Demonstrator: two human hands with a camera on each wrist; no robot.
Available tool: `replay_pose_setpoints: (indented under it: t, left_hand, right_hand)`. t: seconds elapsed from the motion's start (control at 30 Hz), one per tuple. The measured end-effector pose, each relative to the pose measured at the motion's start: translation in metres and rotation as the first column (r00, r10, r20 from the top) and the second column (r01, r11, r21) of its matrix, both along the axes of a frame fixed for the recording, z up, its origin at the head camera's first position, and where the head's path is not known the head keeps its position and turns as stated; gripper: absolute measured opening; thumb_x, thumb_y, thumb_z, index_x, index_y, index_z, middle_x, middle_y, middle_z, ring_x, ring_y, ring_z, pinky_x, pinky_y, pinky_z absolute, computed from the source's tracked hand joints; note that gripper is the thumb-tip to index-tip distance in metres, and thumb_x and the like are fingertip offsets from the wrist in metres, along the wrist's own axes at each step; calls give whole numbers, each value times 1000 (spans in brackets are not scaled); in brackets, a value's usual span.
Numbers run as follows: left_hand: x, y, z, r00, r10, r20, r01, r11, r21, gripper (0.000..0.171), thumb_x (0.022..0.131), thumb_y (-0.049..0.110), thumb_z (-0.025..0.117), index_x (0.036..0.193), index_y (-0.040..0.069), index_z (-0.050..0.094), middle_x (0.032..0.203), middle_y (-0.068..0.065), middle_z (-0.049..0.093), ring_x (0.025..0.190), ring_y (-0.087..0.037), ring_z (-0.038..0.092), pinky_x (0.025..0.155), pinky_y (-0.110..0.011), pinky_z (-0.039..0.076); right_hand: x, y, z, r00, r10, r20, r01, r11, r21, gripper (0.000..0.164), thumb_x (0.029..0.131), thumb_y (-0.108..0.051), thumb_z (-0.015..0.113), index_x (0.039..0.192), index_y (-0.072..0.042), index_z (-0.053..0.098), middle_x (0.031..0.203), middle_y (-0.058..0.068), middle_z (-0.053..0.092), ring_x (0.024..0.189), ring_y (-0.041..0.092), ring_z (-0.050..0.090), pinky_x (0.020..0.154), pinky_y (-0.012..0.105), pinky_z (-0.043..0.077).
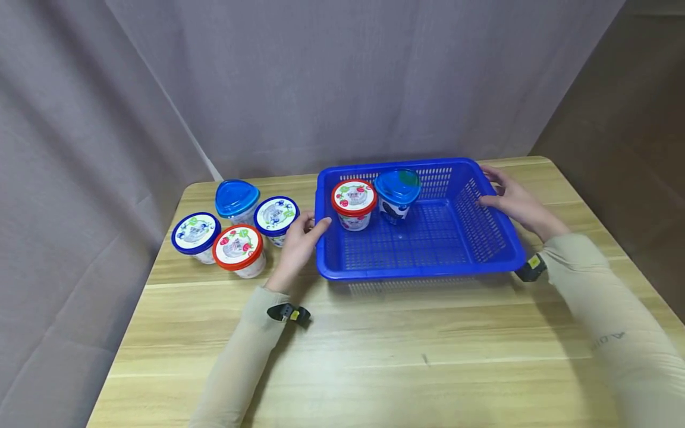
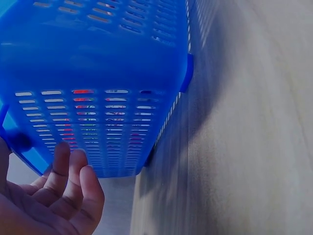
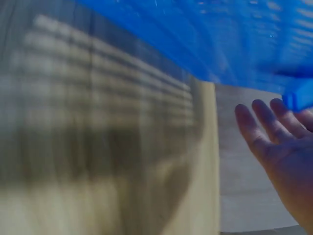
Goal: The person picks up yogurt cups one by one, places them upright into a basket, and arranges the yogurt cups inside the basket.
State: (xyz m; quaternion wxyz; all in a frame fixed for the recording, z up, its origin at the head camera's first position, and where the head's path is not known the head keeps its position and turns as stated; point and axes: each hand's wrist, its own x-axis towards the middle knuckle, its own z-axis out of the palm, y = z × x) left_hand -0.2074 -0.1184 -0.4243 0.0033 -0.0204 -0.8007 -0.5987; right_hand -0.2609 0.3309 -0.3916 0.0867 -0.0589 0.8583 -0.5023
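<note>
A blue plastic basket (image 1: 433, 238) with slotted walls is held at both ends. At its left rim my left hand (image 1: 301, 245) grips with the thumb over the edge and the fingers outside, below the rim in the left wrist view. My right hand (image 1: 514, 201) holds the right rim, thumb over the edge; its fingers (image 3: 266, 125) reach under the rim in the right wrist view. That end hangs above the table, over its shadow. Inside the basket, at the left, stand a red-lidded cup (image 1: 354, 201) and a blue-lidded cup (image 1: 397, 191).
Left of the basket several cups cluster on the wooden table (image 1: 374, 356): a red-lidded cup (image 1: 238, 248), a light-blue-lidded cup (image 1: 236, 199), and two dark-blue-lidded cups, one outer (image 1: 195, 233) and one close to my left hand (image 1: 276, 215). A grey curtain (image 1: 342, 83) hangs behind.
</note>
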Motion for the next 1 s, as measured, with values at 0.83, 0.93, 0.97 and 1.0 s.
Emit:
replay_pose_setpoints:
  t: [0.83, 0.93, 0.97, 1.0]
  left_hand:
    - [5, -5, 18, 969, -12, -247, -80, 931, -356, 60, 94, 38, 71, 136, -3, 58, 118, -16, 62, 98, -33, 65, 83, -43, 51]
    - [9, -8, 23, 963, -46, -267, -69, 912, -404, 61, 95, 37, 71, 139, -2, 56, 122, -17, 60, 104, -34, 63, 86, -45, 51]
    - [11, -9, 26, 960, -67, -272, -58, 902, -428, 60, 95, 36, 70, 139, -2, 55, 123, -16, 59, 106, -34, 62, 87, -45, 51]
    - [12, -10, 30, 956, -90, -278, -48, 890, -453, 59, 95, 36, 70, 139, -1, 55, 124, -16, 59, 107, -33, 62, 88, -46, 52]
  right_hand:
    - [5, 0, -23, 988, -2, 151, 81, 854, -514, 82, 95, 10, 45, 158, -35, 17, 127, 3, 42, 90, 11, 65, 70, 28, 57]
    - [3, 0, -24, 988, -15, 152, 89, 867, -491, 84, 93, 10, 45, 158, -36, 17, 124, 5, 41, 88, 11, 65, 69, 28, 57]
    - [3, 0, -24, 988, -18, 153, 91, 871, -484, 85, 93, 10, 45, 159, -36, 16, 124, 5, 41, 87, 11, 65, 69, 28, 57]
    - [3, 1, -24, 988, -20, 155, 94, 870, -483, 85, 93, 10, 45, 159, -35, 15, 124, 6, 41, 87, 11, 65, 69, 28, 57]
